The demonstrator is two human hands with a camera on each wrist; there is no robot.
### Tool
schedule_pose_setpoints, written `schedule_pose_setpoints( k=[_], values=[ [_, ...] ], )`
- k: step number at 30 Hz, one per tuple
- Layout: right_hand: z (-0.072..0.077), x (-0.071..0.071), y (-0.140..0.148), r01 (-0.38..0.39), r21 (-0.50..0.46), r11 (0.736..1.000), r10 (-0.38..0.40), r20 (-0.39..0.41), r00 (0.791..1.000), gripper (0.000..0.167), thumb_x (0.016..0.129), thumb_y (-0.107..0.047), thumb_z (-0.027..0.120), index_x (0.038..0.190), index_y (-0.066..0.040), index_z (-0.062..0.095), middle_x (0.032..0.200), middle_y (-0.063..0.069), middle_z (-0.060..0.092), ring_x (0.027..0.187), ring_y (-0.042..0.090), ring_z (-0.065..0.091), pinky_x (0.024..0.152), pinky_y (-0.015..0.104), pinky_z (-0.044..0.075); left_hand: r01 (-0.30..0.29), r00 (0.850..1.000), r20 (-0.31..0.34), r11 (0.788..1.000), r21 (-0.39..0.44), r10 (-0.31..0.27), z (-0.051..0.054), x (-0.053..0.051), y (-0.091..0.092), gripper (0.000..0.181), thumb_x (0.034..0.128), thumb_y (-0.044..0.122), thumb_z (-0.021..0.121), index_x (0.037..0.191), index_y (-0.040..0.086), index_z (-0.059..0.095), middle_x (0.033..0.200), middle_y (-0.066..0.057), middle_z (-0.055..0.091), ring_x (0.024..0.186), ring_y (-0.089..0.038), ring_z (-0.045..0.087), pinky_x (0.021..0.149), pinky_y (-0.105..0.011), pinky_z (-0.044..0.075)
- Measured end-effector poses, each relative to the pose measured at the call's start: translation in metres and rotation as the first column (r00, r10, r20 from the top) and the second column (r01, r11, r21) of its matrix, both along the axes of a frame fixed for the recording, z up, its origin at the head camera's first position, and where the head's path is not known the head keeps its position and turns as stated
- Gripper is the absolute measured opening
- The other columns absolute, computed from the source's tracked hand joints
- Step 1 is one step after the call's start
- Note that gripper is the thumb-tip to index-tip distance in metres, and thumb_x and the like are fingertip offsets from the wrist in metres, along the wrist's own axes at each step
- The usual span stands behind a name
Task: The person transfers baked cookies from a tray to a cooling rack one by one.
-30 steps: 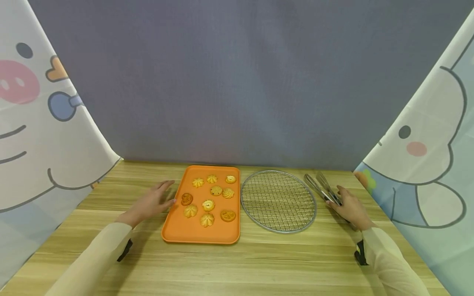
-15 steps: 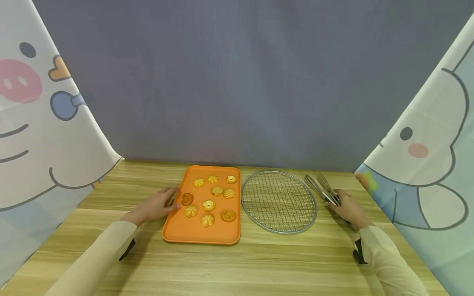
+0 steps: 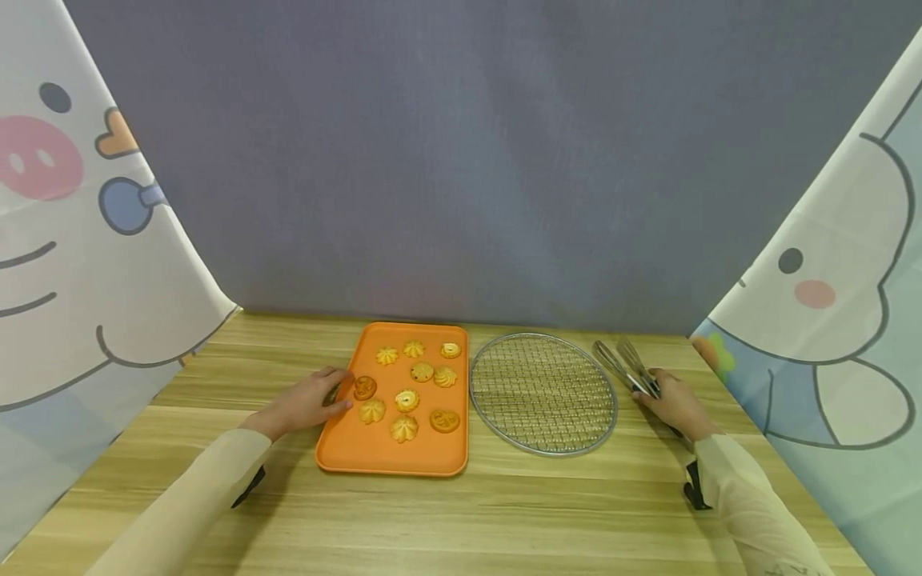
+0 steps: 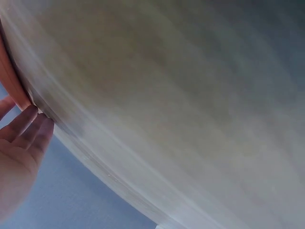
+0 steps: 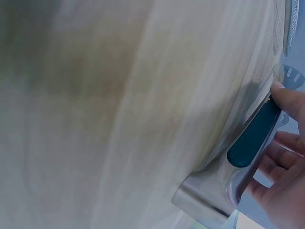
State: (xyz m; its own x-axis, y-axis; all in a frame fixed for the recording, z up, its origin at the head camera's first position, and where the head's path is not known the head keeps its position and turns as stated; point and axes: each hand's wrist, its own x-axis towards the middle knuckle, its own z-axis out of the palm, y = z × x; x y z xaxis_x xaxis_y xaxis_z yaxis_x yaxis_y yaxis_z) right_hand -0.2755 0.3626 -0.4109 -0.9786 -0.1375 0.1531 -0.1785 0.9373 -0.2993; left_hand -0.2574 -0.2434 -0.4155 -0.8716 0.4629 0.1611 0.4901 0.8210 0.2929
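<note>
My left hand holds the left rim of an orange tray, its thumb over the edge. In the left wrist view, the fingers meet the orange rim at the image's left side. Several cookies lie scattered on the tray, among them a heart-shaped cookie and a flower-shaped cookie. On the right, my right hand grips metal tongs that lie on the table with their ends spread apart. The right wrist view shows the thumb on a dark green grip pad and fingers on the other side.
A round wire rack lies flat just right of the tray, between it and the tongs. The wooden table ends at a grey cloth backdrop. Printed cartoon curtains flank both sides.
My left hand has moved right, from beside the tray onto its left rim. The right hand has settled slightly around the tongs. Tray, cookies and rack lie as before.
</note>
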Motion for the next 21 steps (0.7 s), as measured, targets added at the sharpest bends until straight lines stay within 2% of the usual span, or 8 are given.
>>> schedule_pose_setpoints(
  k=[10, 21],
  values=[
    [-0.0008, -0.0022, 0.0005, -0.007, -0.006, 1.000, 0.007, -0.017, 1.000, 0.058, 0.086, -0.020, 0.062, 0.122, 0.020, 0.041, 0.115, 0.042, 0.048, 0.102, 0.056, 0.048, 0.081, 0.059, 0.042, -0.001, 1.000, 0.013, 1.000, -0.024, 0.001, -0.0007, -0.0013, -0.0001, 0.043, 0.0891, 0.028, 0.059, 0.123, 0.002, 0.052, 0.128, -0.025, 0.047, 0.115, -0.044, 0.048, 0.091, -0.055, 0.042],
    [-0.0014, -0.0017, 0.0019, -0.023, -0.020, 1.000, 0.022, -0.053, 0.998, 0.054, 0.085, -0.018, 0.062, 0.120, 0.018, 0.043, 0.109, 0.040, 0.052, 0.095, 0.053, 0.052, 0.076, 0.056, 0.044, 0.021, 0.999, 0.026, 1.000, -0.014, -0.021, 0.0013, -0.0001, 0.0003, 0.042, 0.0895, 0.026, 0.058, 0.122, -0.001, 0.052, 0.128, -0.026, 0.047, 0.116, -0.044, 0.047, 0.092, -0.054, 0.041]
  ],
)
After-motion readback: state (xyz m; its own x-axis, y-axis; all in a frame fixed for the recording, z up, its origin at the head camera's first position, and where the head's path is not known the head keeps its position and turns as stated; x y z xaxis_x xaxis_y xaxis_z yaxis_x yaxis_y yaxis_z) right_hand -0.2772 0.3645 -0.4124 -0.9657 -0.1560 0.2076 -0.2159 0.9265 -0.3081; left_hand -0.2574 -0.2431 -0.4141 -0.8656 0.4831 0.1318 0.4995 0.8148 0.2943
